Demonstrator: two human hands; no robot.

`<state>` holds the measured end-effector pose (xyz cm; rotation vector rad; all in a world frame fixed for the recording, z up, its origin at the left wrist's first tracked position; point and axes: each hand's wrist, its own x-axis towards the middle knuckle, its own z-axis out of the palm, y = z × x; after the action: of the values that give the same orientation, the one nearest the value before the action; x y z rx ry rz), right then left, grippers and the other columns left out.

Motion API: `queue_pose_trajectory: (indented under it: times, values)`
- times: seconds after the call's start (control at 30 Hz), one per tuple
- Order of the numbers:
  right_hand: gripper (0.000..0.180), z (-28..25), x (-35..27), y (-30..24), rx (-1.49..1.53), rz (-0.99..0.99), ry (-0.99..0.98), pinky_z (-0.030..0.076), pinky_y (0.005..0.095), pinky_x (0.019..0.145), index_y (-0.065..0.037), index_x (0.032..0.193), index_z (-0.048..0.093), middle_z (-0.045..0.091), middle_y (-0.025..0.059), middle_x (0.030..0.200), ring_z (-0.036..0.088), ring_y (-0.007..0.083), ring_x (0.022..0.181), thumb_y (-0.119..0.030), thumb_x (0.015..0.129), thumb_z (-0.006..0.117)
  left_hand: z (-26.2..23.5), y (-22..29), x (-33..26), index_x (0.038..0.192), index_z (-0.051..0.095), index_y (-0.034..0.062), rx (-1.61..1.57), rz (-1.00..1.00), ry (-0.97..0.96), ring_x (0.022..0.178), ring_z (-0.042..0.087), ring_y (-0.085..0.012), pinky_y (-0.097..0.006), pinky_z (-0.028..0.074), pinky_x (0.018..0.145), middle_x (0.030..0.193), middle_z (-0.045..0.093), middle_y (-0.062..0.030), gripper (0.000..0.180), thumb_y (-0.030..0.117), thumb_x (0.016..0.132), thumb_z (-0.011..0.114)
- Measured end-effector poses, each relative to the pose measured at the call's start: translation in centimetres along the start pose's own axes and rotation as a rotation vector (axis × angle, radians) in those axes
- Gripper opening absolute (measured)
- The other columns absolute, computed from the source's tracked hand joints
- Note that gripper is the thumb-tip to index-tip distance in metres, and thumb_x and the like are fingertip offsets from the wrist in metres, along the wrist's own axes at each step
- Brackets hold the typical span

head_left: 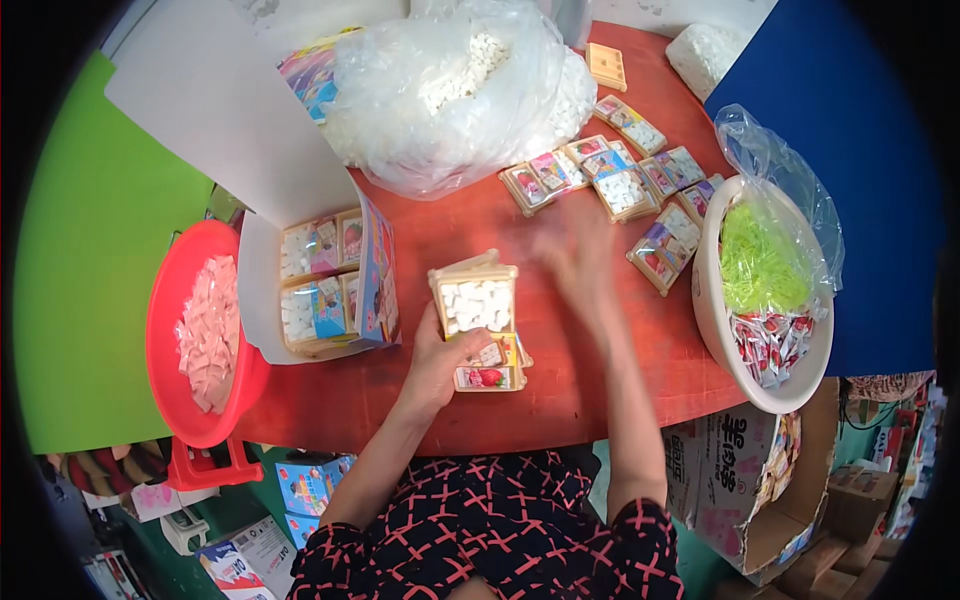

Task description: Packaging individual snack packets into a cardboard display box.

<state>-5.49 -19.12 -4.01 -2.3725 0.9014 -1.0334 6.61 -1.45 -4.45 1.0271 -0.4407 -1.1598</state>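
Over red table (690,370): askew tray stack (478,305) pinched in left hand (435,358), hence slip risk; blurred right hand (582,258), pose unclear.

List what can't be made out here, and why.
All in the head view:
Right hand: motion blur; can't tell how its fingers are set or whether they hold anything.
Left hand: fingers behind the pack stack, hidden by it.
White box: its floor, covered by the packs inside.
Cream basin: its bottom, covered by green shreds and sachets.
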Motion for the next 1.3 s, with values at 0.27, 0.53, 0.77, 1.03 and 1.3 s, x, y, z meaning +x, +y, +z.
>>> queue_pose_trajectory:
  times: [0.27, 0.53, 0.77, 1.03, 1.3]
  values:
    - [0.076, 0.6, 5.8, 7.7, -0.453, 0.180, -0.183, 0.032, 0.0483, 0.098, -0.009, 0.132, 0.040, 0.050, 0.0137, 0.124, 0.045, 0.0332, 0.117, -0.047, 0.072, 0.069, -1.4, -0.1, -0.6, 0.127, 0.038, -0.0009, -0.048, -0.108, 0.058, 0.103, 0.058, -0.0188, -0.034, 0.048, 0.089, 0.117, 0.056, -0.0115, 0.057, -0.006, 0.075, 0.060]
    - [0.067, -1.1, 7.7, 5.0, -0.425, -0.343, -0.557, 0.029, 0.0465, 0.103, -0.015, 0.131, 0.042, 0.047, 0.0021, 0.131, 0.040, 0.0272, 0.125, -0.011, 0.070, 0.070, -2.3, 0.4, -1.4, 0.129, 0.038, -0.0001, -0.060, -0.196, -0.048, 0.108, 0.056, -0.0208, -0.036, 0.044, 0.094, 0.119, 0.055, -0.0114, 0.068, 0.011, 0.070, 0.070]
    - [0.066, -2.1, 5.7, 4.9, -0.480, -0.369, -0.892, 0.027, 0.0442, 0.107, -0.012, 0.132, 0.040, 0.042, 0.0072, 0.137, 0.033, 0.0257, 0.130, -0.011, 0.072, 0.068, -1.3, 1.5, -1.7, 0.130, 0.035, -0.0001, -0.109, -0.192, -0.055, 0.108, 0.056, -0.0215, -0.036, 0.045, 0.093, 0.119, 0.055, -0.0123, 0.069, 0.009, 0.071, 0.070]
    - [0.055, -6.7, -1.7, -1.1, -0.578, -0.356, -0.538, 0.026, 0.0439, 0.109, -0.018, 0.133, 0.043, 0.040, 0.0073, 0.138, 0.033, 0.0283, 0.131, -0.012, 0.079, 0.050, 0.5, 3.1, 1.3, 0.127, 0.040, -0.0020, -0.099, -0.096, -0.110, 0.108, 0.057, -0.0209, -0.036, 0.046, 0.093, 0.117, 0.057, -0.0130, 0.057, 0.001, 0.075, 0.063]
    - [0.072, -6.4, -8.6, -0.1, 0.342, 0.812, -0.049, 0.044, 0.0382, 0.092, 0.002, 0.138, 0.027, 0.045, 0.0204, 0.129, 0.050, 0.0298, 0.114, -0.001, 0.076, 0.064, 5.3, 1.1, 8.3, 0.116, 0.051, -0.0045, -0.055, -0.313, -0.257, 0.091, 0.064, -0.0188, -0.033, 0.054, 0.078, 0.106, 0.062, -0.0133, 0.037, 0.011, 0.084, 0.061]
